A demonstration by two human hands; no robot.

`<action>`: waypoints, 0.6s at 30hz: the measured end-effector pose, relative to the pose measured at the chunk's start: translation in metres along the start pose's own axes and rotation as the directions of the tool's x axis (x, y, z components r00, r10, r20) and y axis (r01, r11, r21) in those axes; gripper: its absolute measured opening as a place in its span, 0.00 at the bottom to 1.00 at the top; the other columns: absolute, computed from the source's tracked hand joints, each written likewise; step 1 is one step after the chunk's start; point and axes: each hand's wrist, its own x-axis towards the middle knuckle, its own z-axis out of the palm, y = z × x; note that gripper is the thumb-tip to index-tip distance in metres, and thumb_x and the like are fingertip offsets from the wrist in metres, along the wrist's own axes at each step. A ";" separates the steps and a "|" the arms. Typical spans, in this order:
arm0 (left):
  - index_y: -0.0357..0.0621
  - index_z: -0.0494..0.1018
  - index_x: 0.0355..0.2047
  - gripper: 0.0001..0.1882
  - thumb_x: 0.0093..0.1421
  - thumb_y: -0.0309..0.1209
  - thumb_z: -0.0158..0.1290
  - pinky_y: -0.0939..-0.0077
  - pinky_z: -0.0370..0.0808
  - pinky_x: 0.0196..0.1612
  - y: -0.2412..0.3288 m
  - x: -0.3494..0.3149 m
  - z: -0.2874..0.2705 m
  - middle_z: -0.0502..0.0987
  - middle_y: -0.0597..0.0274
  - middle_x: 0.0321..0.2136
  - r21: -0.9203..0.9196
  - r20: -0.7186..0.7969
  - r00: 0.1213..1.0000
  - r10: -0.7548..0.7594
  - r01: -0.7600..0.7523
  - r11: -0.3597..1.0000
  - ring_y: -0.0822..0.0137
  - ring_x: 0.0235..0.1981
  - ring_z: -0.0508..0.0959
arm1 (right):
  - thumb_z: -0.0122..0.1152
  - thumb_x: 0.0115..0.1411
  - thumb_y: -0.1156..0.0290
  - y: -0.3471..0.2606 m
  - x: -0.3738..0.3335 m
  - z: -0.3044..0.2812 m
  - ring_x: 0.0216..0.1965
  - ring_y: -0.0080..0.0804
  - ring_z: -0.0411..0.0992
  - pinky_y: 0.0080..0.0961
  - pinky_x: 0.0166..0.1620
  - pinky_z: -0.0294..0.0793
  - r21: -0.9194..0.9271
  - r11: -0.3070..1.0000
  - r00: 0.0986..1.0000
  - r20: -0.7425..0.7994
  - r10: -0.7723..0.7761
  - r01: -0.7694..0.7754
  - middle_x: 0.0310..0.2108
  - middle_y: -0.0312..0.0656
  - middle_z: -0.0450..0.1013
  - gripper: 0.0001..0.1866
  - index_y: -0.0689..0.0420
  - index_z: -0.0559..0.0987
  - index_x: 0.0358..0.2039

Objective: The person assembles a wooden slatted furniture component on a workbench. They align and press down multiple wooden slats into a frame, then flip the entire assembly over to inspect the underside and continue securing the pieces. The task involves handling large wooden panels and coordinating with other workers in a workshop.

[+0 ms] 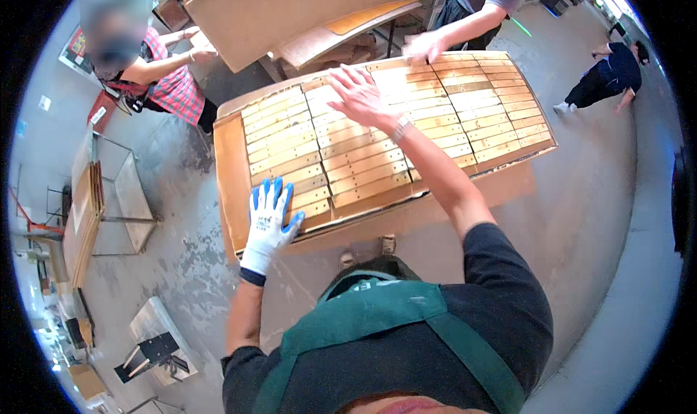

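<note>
Rows of short pale wooden slats with small dark holes lie side by side on a brown board, with dark gaps between the columns. My left hand wears a white glove with blue fingertips. Its fingers are spread over the slats at the near left corner, holding nothing. Bare, with a band at the wrist, my right hand reaches over the slats toward the far edge. Those fingers are stretched out and no object shows in them; whether the palm touches the wood I cannot tell.
Across the board, a co-worker's hand is at the far edge. Another person in a red checked apron stands at far left, beside a large tilted brown panel. A metal rack and stacked boards stand left. Someone bends over at far right.
</note>
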 end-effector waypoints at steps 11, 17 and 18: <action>0.46 0.62 0.68 0.38 0.63 0.49 0.56 0.43 0.44 0.72 0.005 -0.002 0.002 0.61 0.49 0.68 0.004 0.003 0.995 -0.098 0.098 0.995 0.45 0.71 0.56 | 0.38 0.64 0.29 0.015 0.044 0.085 0.76 0.48 0.42 0.50 0.74 0.39 0.039 0.957 0.898 0.358 0.254 -0.286 0.75 0.49 0.48 0.51 0.61 0.55 0.72; 0.44 0.64 0.66 0.35 0.62 0.45 0.58 0.46 0.51 0.70 0.003 0.009 -0.006 0.63 0.46 0.66 -0.038 -0.046 0.996 -0.079 0.078 0.996 0.43 0.68 0.59 | 0.49 0.65 0.36 0.004 0.013 0.063 0.75 0.48 0.44 0.50 0.74 0.42 0.260 0.958 0.983 0.164 0.083 -0.124 0.73 0.46 0.53 0.43 0.54 0.63 0.69; 0.44 0.65 0.66 0.34 0.63 0.44 0.57 0.46 0.52 0.70 -0.001 0.011 -0.010 0.63 0.45 0.66 -0.024 -0.064 0.992 -0.112 0.111 0.994 0.43 0.68 0.59 | 0.53 0.63 0.35 -0.017 -0.007 0.047 0.75 0.48 0.45 0.51 0.73 0.42 0.304 0.951 0.978 0.209 -0.013 -0.052 0.73 0.46 0.53 0.43 0.52 0.63 0.69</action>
